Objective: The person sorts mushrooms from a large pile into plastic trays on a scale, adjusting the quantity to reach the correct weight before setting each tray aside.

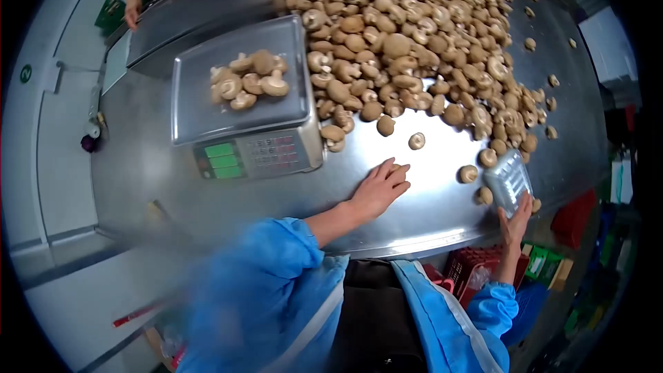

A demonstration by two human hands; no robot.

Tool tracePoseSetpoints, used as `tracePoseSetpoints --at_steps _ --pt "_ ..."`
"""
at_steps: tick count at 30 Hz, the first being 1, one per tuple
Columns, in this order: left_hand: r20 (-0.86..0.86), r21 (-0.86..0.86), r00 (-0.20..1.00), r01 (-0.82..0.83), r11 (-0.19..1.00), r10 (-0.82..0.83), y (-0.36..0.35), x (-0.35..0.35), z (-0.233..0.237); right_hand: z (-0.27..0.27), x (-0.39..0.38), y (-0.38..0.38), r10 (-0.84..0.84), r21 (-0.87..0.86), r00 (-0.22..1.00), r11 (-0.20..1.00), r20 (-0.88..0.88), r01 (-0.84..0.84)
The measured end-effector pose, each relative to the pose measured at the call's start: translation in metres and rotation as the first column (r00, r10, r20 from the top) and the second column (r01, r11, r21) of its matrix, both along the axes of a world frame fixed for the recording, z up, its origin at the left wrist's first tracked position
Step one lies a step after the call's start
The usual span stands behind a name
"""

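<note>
My left hand (378, 190) is low over the bare metal in front of the pile, its fingers curled round a mushroom (396, 168) that is mostly covered. My right hand (515, 222) grips the near end of a clear plastic tray (509, 181), which is tilted at the pile's right edge. Several loose mushrooms lie around the tray, one of them a brown-capped mushroom (468, 174) to its left. Between my left hand and the pile sits a single mushroom (416, 141).
A large heap of mushrooms (400, 45) covers the back of the steel table (428, 217). Left of it stands a digital scale (259, 155) with several mushrooms on its pan (200, 114). Another person's hand (132, 12) shows at the upper left. Red crates (469, 266) are below the front edge.
</note>
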State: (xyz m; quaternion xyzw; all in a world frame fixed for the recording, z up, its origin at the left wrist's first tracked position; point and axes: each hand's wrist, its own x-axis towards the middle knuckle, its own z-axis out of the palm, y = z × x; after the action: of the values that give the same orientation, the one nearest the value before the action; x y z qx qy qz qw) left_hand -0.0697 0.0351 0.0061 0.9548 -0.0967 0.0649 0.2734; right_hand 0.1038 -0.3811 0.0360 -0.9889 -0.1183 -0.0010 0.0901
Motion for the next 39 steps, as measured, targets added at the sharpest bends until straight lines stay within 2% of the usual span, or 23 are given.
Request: tracePoseSetpoints --at_steps 3,5,7,9,10,12,15,16,19,22,25,28,32,35,36,37,39 --pt "-0.040 -0.318 0.994 -0.113 0.941 0.106 0.010 0.002 0.002 -0.003 0.004 -0.003 -0.023 -0.043 1.000 0.999 -0.006 0.023" --pt "0.118 -0.346 0.955 -0.216 0.913 0.271 0.031 0.004 0.031 -0.005 0.007 -0.002 -0.044 -0.069 0.999 0.997 -0.006 0.043" --pt "0.328 -0.350 0.848 -0.300 0.887 0.416 0.071 0.002 0.058 -0.002 0.005 0.008 -0.055 -0.065 0.998 0.996 -0.007 0.055" --pt "0.314 -0.503 0.754 -0.384 0.774 0.577 0.127 -0.006 0.085 0.000 0.002 0.011 -0.067 -0.080 0.998 0.995 0.001 0.067" --pt "0.369 -0.329 0.640 -0.588 0.739 0.674 0.150 -0.008 0.117 0.001 0.001 0.015 -0.084 -0.080 0.996 0.993 -0.008 0.083" --pt "0.479 -0.272 0.512 -0.686 0.675 0.713 0.191 -0.010 0.133 0.002 0.001 0.020 -0.104 -0.103 0.995 0.989 0.002 0.104" --pt "0.341 -0.115 0.647 -0.691 0.714 0.682 0.231 -0.019 0.131 -0.001 0.003 0.024 -0.127 -0.125 0.992 0.984 0.020 0.128" --pt "0.307 0.282 0.751 -0.659 0.697 0.585 0.243 -0.016 0.123 -0.001 0.001 0.024 -0.136 -0.134 0.990 0.981 0.027 0.139" --pt "0.350 0.305 0.742 -0.667 0.680 0.572 0.245 -0.015 0.110 0.004 -0.001 0.027 -0.114 -0.126 0.993 0.985 0.016 0.115" --pt "0.378 0.249 0.682 -0.726 0.641 0.626 0.238 -0.016 0.112 0.005 0.000 0.024 -0.107 -0.147 0.994 0.983 0.018 0.108" --pt "0.375 0.179 0.652 -0.749 0.638 0.659 0.236 -0.028 0.119 0.015 0.006 0.014 -0.100 -0.083 0.993 0.992 -0.064 0.094" --pt "0.460 0.115 0.601 -0.770 0.627 0.654 0.238 -0.053 0.126 0.033 0.020 0.007 -0.053 -0.013 0.984 0.999 -0.172 0.051" --pt "0.378 -0.001 0.518 -0.829 0.559 0.768 0.228 -0.095 0.138 0.042 0.039 0.001 0.055 -0.007 0.970 0.998 -0.236 -0.058" --pt "0.295 -0.185 0.449 -0.839 0.511 0.843 0.211 -0.128 0.128 0.047 0.049 -0.002 0.143 -0.023 0.951 0.988 -0.275 -0.155" --pt "0.188 -0.249 0.443 -0.842 0.478 0.877 0.198 -0.136 0.128 0.051 0.050 0.000 0.156 -0.018 0.945 0.986 -0.287 -0.168" --pt "0.089 -0.116 0.449 -0.882 0.457 0.889 0.179 -0.140 0.137 0.053 0.051 0.003 0.170 -0.010 0.940 0.983 -0.296 -0.181" --pt "-0.130 -0.141 0.465 -0.883 0.448 0.876 0.131 -0.134 0.153 0.055 0.048 0.011 0.137 -0.023 0.950 0.989 -0.280 -0.149"
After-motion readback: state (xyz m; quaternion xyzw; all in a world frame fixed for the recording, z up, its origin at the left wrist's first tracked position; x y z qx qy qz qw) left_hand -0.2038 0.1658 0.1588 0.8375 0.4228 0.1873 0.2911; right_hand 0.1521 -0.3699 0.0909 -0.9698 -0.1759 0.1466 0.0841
